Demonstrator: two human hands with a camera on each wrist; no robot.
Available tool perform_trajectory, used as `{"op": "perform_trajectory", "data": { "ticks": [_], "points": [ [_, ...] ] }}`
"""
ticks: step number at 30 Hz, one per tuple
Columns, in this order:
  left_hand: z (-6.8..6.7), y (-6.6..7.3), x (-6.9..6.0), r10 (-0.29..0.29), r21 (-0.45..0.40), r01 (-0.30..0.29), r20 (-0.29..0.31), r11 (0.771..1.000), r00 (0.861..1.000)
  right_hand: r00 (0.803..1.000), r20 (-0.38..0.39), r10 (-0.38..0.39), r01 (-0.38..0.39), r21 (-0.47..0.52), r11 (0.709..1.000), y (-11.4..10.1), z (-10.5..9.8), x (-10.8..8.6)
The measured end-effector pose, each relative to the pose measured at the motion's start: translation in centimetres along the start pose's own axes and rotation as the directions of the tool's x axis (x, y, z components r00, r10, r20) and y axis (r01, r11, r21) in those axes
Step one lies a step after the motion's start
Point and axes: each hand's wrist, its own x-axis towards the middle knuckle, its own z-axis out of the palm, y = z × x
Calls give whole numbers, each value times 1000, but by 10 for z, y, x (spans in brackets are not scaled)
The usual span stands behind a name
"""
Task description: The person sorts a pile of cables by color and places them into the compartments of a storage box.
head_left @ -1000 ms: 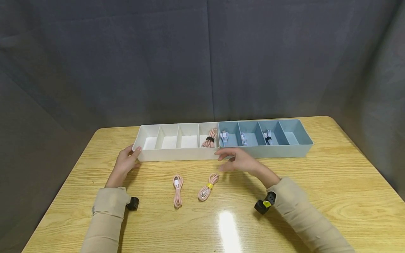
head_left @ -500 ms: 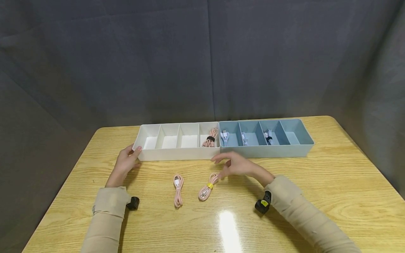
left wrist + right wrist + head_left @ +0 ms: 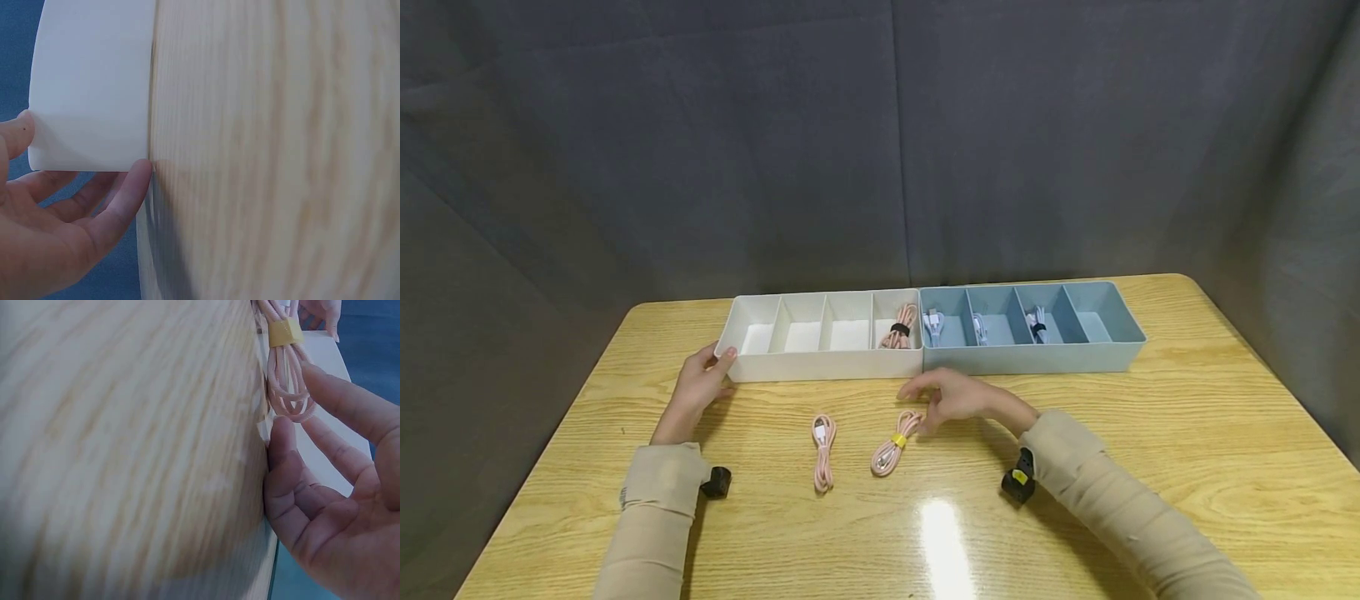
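Note:
A white four-section box [image 3: 827,367] stands at the back of the table. My left hand [image 3: 696,385] holds its left end, with the thumb at the rim and the fingers against the end wall. A coiled pink cable with a yellow strap [image 3: 899,439] lies in front of the box. My right hand [image 3: 951,396] is at the cable's far looped end, fingers spread and bent around it. In the right wrist view the fingertips [image 3: 284,434] are right by the loop; a firm pinch cannot be made out. Another coiled pink cable [image 3: 822,454] lies to the left.
A blue divided box [image 3: 1030,358] adjoins the white one on the right and holds several pale cables. A pink cable with a black strap [image 3: 898,329] sits in the white box's rightmost section. A dark curtain [image 3: 880,167] hangs behind the table.
My right hand has come down and nearer from in front of the boxes to the looped end of the yellow-strapped cable. The left hand stays at the white box.

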Motion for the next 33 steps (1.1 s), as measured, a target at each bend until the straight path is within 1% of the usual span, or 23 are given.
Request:
{"op": "perform_trajectory", "data": {
  "ticks": [6,10,12,14,18,21,23,26,28,29,33],
  "points": [
    [1,-1,0,10,4,-10,-20,1000,1000,999,6,-34,34,-67,997,-1,1,1],
    [1,1,-1,19,0,-19,-8,1000,1000,997,-7,-79,77,-159,984,-1,2,2],
    [1,1,-1,13,-2,-13,-10,1000,1000,994,-7,-105,101,-204,974,-1,3,3],
    [1,0,0,6,2,-6,-4,1000,1000,994,-7,-109,105,-208,972,-1,3,4],
    [0,-1,1,-7,5,7,-2,1000,1000,992,6,-124,123,-162,979,-1,3,4],
    [0,1,0,-7,5,7,4,1000,1000,988,22,-150,151,-113,982,0,2,4],
    [0,1,0,-12,2,12,-8,1000,1000,986,31,-163,165,-76,983,1,1,4],
    [0,2,0,-4,6,4,-8,1000,1000,984,40,-173,174,-12,985,2,0,3],
    [0,-3,3,0,-10,-1,-20,1000,1000,984,46,-170,169,24,985,3,-1,3],
    [0,-4,3,6,-13,-6,-16,1000,1000,985,48,-169,167,37,985,3,-1,3],
    [0,-18,13,16,-28,-16,-15,999,1000,991,37,-132,128,99,987,0,0,2]
  ]
}}
